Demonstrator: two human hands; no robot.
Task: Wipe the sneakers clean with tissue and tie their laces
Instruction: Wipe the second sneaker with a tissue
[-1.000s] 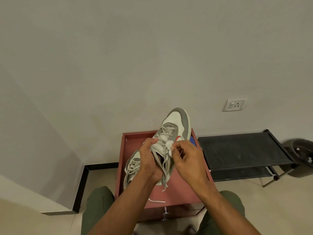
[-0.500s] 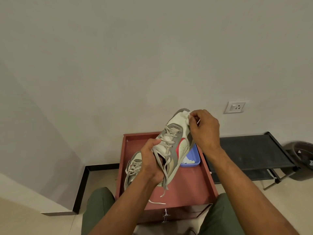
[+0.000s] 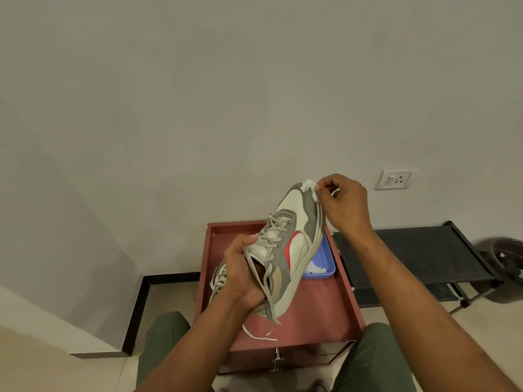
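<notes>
Above the red-brown tray table (image 3: 325,315), the left hand (image 3: 240,274) gripped a grey-and-white sneaker (image 3: 294,239) at its collar, toe tilted up toward the wall, untied laces (image 3: 270,312) hanging below. The right hand (image 3: 343,202) pinched a white tissue wad (image 3: 309,185) against the toe tip. The second sneaker (image 3: 219,280) lay on the tray behind the left hand, with a blue tray (image 3: 325,263) just beside the raised sole.

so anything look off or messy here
Only the laces: untied on the held sneaker, they dangle loose below the left hand onto the red table. Otherwise nothing stands out.
</notes>
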